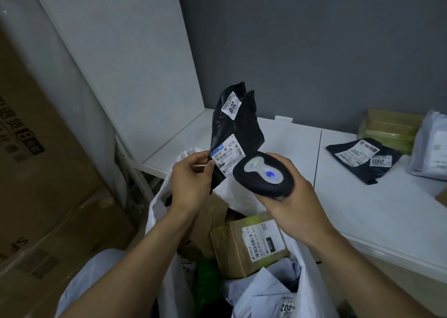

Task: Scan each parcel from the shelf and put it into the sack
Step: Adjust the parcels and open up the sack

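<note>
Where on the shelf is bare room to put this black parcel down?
Bare shelf lies between the white side panel and the seam, and in front of the 2003-labelled black parcel. The far right corner is crowded: that parcel, a taped carton, a grey bag.

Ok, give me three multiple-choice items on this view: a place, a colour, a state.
1. Where does the black parcel marked 2003 lie?
A) on the shelf
B) on the floor
C) hanging on the wall

2. What colour is the light on the scanner?
A) red
B) blue
C) green

3. What is the left hand doing?
A) resting flat on the shelf
B) pinching the black parcel marked 2018
C) holding the scanner

Answers: 1 A, it lies on the white shelf at right; 2 B, a blue spot glows on its top; 3 B, thumb and fingers pinch its edge.
</note>
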